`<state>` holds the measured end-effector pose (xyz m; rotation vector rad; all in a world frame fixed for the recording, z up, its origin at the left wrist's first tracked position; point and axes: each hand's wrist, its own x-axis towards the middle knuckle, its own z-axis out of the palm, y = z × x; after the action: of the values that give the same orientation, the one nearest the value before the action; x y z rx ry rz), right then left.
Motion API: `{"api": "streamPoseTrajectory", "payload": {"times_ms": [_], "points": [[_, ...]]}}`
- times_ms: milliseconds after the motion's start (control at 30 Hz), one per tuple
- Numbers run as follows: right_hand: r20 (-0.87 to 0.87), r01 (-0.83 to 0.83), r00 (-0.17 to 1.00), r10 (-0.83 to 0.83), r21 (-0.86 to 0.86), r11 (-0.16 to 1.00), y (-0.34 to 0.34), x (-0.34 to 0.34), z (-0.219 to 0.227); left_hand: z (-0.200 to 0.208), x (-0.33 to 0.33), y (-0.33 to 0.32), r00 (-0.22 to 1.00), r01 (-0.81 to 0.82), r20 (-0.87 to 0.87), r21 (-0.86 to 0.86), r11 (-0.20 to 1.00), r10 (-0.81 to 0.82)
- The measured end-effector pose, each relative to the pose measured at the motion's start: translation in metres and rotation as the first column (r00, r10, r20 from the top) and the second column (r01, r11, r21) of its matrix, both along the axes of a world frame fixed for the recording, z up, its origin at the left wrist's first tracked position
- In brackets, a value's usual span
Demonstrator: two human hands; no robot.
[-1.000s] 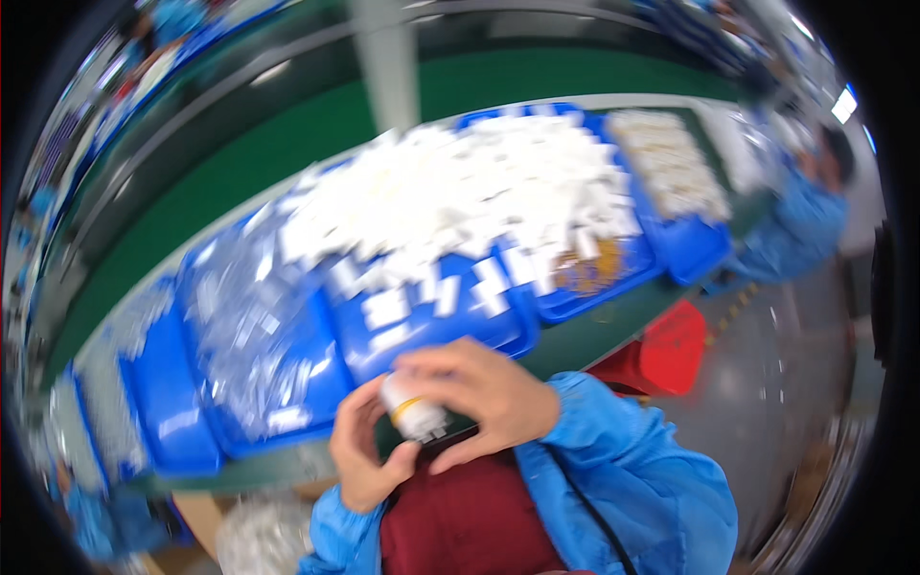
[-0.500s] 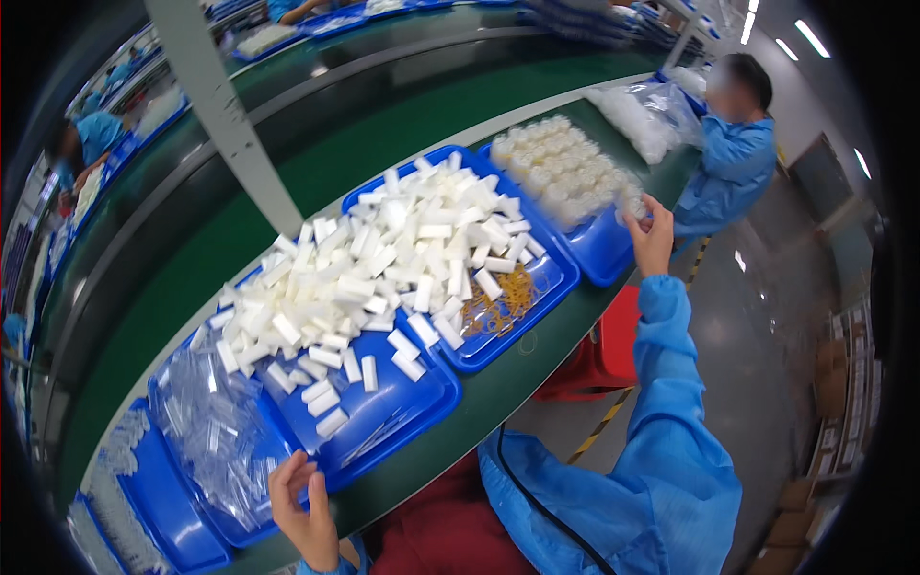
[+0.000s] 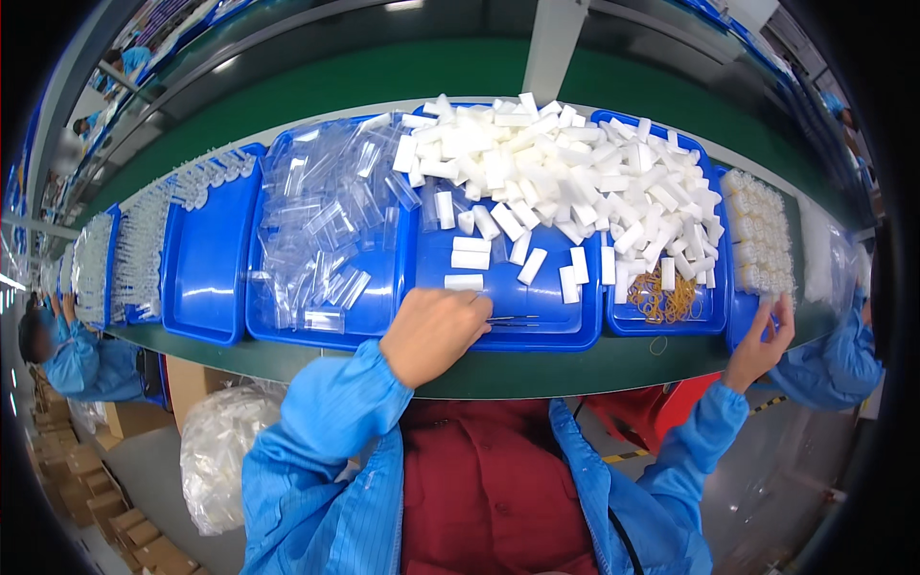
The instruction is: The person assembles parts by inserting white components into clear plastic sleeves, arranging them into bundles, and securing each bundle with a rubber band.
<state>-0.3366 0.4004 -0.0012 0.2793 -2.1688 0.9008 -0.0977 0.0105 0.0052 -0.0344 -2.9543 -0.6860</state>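
Observation:
My left hand (image 3: 436,333) is closed, knuckles up, over the near edge of a blue tray (image 3: 565,337) heaped with white foam blocks (image 3: 537,158). Two thin dark-tipped metal tools (image 3: 515,319) stick out to the right from beside its fingers; the fingertips are hidden, so what they hold cannot be told. A loose foam block (image 3: 464,282) lies just beyond the knuckles. At the right, my right hand (image 3: 762,340) has thumb and fingers round the near end of a stack of translucent cream plastic parts (image 3: 757,230). Yellow rubber bands (image 3: 668,297) lie in the tray to its left.
Left of the foam stands a blue tray of clear plastic sleeves (image 3: 326,220), then another blue tray (image 3: 206,278) with clear parts (image 3: 216,174) along its far edge. A clear bag (image 3: 225,450) hangs below the bench. Co-workers in blue sit at both sides; a red stool (image 3: 661,412) stands below.
My view has swung left and levelled. My left hand has moved from beside the clear sleeves to the foam tray's near edge and curled closed. My right hand remains at the cream parts.

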Motion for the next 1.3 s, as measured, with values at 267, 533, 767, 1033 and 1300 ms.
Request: {"api": "streamPoseTrajectory", "payload": {"times_ms": [267, 533, 767, 1033, 1300], "points": [[0.077, -0.444, 0.896, 0.438, 0.193, 0.875, -0.098, 0.082, 0.007, 0.023, 0.036, 0.020, 0.993, 0.081, -0.082, -0.084, 0.993, -0.088], [0.320, -0.780, 0.623, 0.714, 0.180, 0.599, -0.184, 0.105, 0.019, -0.030, 0.085, 0.028, 0.987, -0.066, -0.152, -0.151, 0.986, 0.042], [0.359, -0.892, 0.386, 0.850, 0.380, 0.245, -0.269, 0.133, 0.013, -0.037, 0.103, 0.015, 0.897, -0.203, -0.412, -0.062, 0.977, 0.161], [0.481, -0.802, 0.439, 0.759, 0.591, 0.089, -0.287, 0.138, 0.013, -0.007, 0.130, -0.099, 0.718, -0.566, -0.545, -0.094, 0.819, 0.433], [0.584, -0.951, 0.266, 0.767, 0.028, 0.309, -0.286, 0.147, 0.004, 0.009, 0.095, -0.278, 0.777, -0.572, -0.496, -0.303, 0.762, 0.387]]}}
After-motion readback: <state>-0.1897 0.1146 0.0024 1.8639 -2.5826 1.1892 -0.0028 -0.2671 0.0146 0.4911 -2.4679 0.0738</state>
